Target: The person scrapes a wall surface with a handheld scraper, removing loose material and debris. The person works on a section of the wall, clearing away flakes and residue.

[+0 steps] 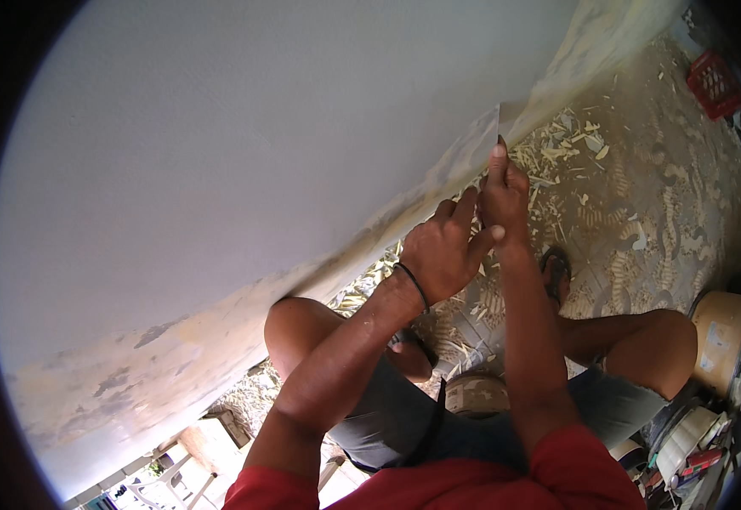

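My right hand (504, 197) grips a scraper (499, 122), apparently a putty knife, its thumb lying along the tool. The thin blade meets the lower part of a pale painted wall (236, 140), where the coating is worn to patchy, yellowish plaster. Beside the right wrist is my left hand (443, 255), empty, with fingers spread and the thumb tip over that wrist. Whether it presses on the wrist is hard to tell. A dark band circles the left wrist. The handle is mostly hidden in the right fist. Paint flakes (561, 143) litter the wall's foot.
The dusty patterned floor (625, 210) stretches right, between my sandalled feet and a red plastic crate (716, 86). A tan bucket (724, 341) stands by my right knee, near a white container (686, 443) amid clutter. A wooden box (214, 440) and pale plastic chair (169, 488) are at lower left.
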A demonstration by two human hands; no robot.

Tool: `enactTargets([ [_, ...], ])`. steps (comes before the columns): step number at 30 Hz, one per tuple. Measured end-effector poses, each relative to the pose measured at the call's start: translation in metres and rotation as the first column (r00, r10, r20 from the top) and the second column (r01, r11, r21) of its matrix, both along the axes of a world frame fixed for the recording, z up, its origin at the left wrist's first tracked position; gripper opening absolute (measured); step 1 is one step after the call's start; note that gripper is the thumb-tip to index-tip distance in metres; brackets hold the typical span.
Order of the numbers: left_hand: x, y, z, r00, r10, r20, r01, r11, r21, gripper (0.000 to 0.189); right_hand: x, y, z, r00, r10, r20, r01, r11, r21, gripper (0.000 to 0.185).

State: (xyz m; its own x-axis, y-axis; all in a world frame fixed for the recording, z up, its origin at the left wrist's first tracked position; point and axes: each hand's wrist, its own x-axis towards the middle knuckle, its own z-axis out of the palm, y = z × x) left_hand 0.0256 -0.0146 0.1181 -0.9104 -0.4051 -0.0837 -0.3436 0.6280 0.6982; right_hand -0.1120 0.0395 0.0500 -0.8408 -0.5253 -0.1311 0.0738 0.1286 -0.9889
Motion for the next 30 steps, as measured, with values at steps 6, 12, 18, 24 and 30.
enactTargets([
  [6, 0.000, -0.001, 0.011, 0.999, 0.027, -0.044, -0.027, 1.000, -0.002, 0.071, -0.010, -0.008, 0.007, 0.992, -0.127, 0.001, 0.127, 0.991, 0.037, 0.060],
  [12, 0.000, 0.000, 0.007, 0.996, 0.056, -0.068, -0.058, 0.998, -0.028, 0.070, -0.027, -0.001, 0.024, 0.932, -0.132, 0.339, 0.114, 0.991, 0.075, 0.058],
  [18, 0.005, -0.004, 0.003, 0.998, 0.056, -0.039, -0.056, 0.998, -0.018, 0.070, -0.001, -0.008, 0.019, 0.975, -0.136, 0.175, 0.138, 0.990, 0.001, 0.055],
  [24, 0.006, 0.002, 0.004, 0.995, 0.058, -0.082, -0.063, 0.997, -0.054, 0.071, -0.021, 0.001, 0.032, 0.955, -0.134, 0.265, 0.116, 0.990, 0.086, 0.052],
  [30, 0.005, -0.006, 0.007, 0.997, 0.070, -0.023, -0.070, 0.998, -0.007, 0.070, 0.028, 0.008, -0.031, 0.971, -0.041, -0.235, 0.092, 0.974, 0.209, 0.058],
])
